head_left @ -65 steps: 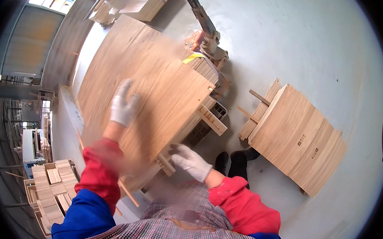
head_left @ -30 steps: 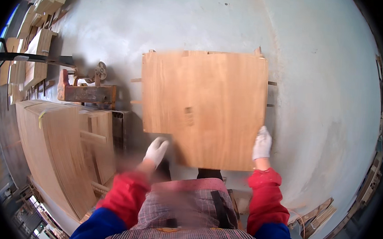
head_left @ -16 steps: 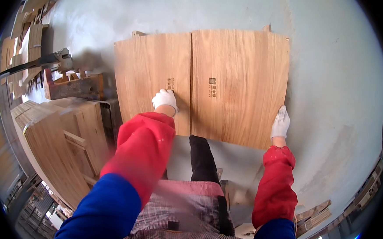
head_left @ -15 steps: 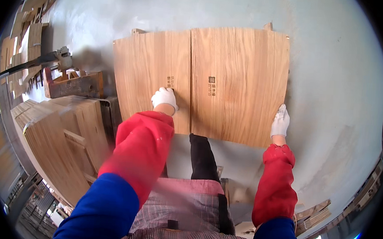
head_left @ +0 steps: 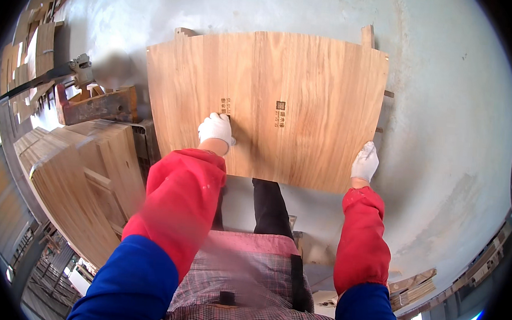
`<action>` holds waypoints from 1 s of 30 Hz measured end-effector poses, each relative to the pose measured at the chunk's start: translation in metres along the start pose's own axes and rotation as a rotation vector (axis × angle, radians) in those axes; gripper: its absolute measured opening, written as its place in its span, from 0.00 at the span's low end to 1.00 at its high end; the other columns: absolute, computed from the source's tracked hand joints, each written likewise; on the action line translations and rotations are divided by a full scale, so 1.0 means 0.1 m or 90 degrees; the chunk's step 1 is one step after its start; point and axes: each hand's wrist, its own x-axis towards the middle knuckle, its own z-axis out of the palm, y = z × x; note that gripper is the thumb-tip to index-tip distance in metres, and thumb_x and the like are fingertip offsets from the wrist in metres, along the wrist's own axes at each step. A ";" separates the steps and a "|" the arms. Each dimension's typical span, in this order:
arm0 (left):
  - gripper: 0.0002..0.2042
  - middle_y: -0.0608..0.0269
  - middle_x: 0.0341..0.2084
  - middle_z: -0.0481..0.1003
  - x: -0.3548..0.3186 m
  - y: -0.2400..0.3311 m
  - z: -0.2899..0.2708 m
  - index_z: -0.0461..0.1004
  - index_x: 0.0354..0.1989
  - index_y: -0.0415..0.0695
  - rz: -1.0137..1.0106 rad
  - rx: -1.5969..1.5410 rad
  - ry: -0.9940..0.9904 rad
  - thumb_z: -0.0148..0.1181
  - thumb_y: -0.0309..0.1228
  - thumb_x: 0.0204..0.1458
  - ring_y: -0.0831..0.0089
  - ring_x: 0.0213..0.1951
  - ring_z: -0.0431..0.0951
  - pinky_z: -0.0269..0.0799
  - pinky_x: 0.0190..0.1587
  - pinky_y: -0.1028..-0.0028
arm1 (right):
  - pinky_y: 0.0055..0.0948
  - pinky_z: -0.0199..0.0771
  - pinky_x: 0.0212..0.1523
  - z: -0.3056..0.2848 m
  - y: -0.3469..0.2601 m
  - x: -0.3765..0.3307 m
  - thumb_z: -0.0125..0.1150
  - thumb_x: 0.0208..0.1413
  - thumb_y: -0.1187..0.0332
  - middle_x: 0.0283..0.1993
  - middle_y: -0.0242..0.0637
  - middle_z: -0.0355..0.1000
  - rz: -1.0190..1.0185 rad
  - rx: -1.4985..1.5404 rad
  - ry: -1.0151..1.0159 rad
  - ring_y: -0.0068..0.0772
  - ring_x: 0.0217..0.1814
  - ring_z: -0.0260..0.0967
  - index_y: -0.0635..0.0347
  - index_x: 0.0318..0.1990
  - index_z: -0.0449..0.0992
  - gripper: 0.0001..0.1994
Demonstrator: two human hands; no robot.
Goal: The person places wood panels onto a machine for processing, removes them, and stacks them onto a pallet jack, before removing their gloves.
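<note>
Two light-brown wood-grain panels, the left panel (head_left: 196, 80) and the right panel (head_left: 324, 94), lie side by side in front of me, their inner edges touching. Each carries a small dark printed mark. My left hand (head_left: 216, 128), in a white glove, rests curled on the left panel just below its mark. A bit of something dark shows by its fingertips; the rest is hidden under the glove. At the right panel's outer edge, close to its near corner, my right hand (head_left: 365, 162), also gloved, is closed on the wood.
Wooden supports (head_left: 367, 36) poke out from beneath the panels. At the left stands a stack of boards (head_left: 78, 190), with a worn wooden and metal frame (head_left: 98, 106) behind it. More timber pieces (head_left: 413, 288) lie low at the right. Grey floor (head_left: 445, 130) surrounds the panels.
The right panel has shifted left against the left one, closing the dark gap between them. My right hand has moved left with it; my left hand has shifted slightly left and up.
</note>
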 end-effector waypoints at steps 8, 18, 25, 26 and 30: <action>0.35 0.53 0.51 0.65 0.01 -0.08 0.10 0.63 0.53 0.40 0.000 0.006 0.013 0.69 0.48 0.41 0.58 0.54 0.69 0.73 0.49 0.60 | 0.49 0.71 0.41 -0.12 -0.34 0.02 0.47 0.62 0.56 0.44 0.49 0.70 -0.089 -0.411 -0.037 0.52 0.43 0.71 0.58 0.49 0.69 0.17; 0.34 0.53 0.51 0.65 -0.02 -0.05 0.09 0.63 0.54 0.41 0.028 -0.014 0.040 0.69 0.47 0.42 0.57 0.53 0.70 0.73 0.49 0.58 | 0.40 0.62 0.60 0.19 -0.09 0.16 0.52 0.57 0.68 0.59 0.60 0.63 0.017 -0.023 -0.104 0.56 0.60 0.62 0.71 0.62 0.54 0.28; 0.30 0.53 0.50 0.66 -0.01 -0.13 0.11 0.67 0.52 0.44 0.057 -0.075 0.101 0.68 0.44 0.41 0.56 0.53 0.70 0.71 0.51 0.60 | 0.42 0.60 0.61 0.03 -0.15 0.17 0.55 0.56 0.66 0.60 0.59 0.61 -0.013 0.000 -0.165 0.57 0.61 0.60 0.70 0.63 0.53 0.30; 0.29 0.53 0.50 0.67 -0.03 -0.18 0.18 0.67 0.51 0.44 0.095 -0.078 0.146 0.67 0.44 0.42 0.56 0.53 0.69 0.69 0.52 0.60 | 0.42 0.60 0.61 -0.01 -0.19 0.00 0.55 0.56 0.66 0.60 0.59 0.60 -0.059 -0.068 -0.104 0.57 0.61 0.59 0.69 0.63 0.53 0.30; 0.21 0.53 0.48 0.67 -0.36 -0.50 0.86 0.70 0.45 0.45 0.229 -0.128 0.249 0.59 0.42 0.44 0.54 0.52 0.68 0.65 0.53 0.60 | 0.44 0.59 0.61 -0.31 0.08 -1.11 0.54 0.57 0.62 0.61 0.58 0.58 -0.051 -0.171 -0.061 0.58 0.62 0.57 0.66 0.63 0.55 0.30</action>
